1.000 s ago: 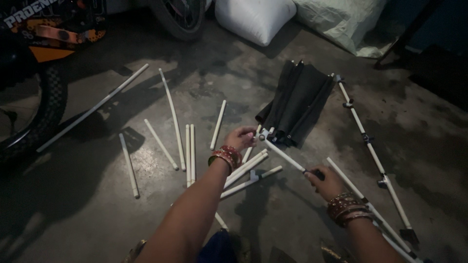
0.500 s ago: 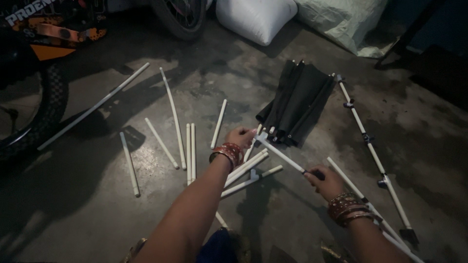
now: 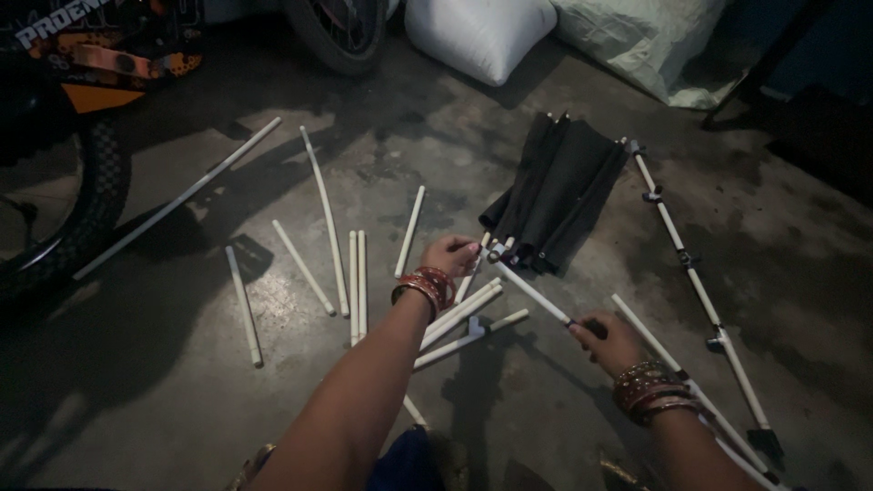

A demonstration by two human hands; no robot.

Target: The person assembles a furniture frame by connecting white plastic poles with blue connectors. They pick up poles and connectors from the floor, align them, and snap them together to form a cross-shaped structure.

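Two hands on one white rod (image 3: 536, 295): left hand (image 3: 452, 255) pinches far end, right hand (image 3: 607, 341) grips near end. Rod judged light, stiff, smooth; hold ends.

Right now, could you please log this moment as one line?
left hand: grips rod joint | right hand: holds white rod end | black fabric bundle: on floor

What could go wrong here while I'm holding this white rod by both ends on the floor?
The white rod is gripped only at its ends, left hand at the joint by the folded black fabric, right hand at the black tip; it might bend or slip out. Loose white tubes lying close around could roll or get knocked. The dim light may hide small fittings.
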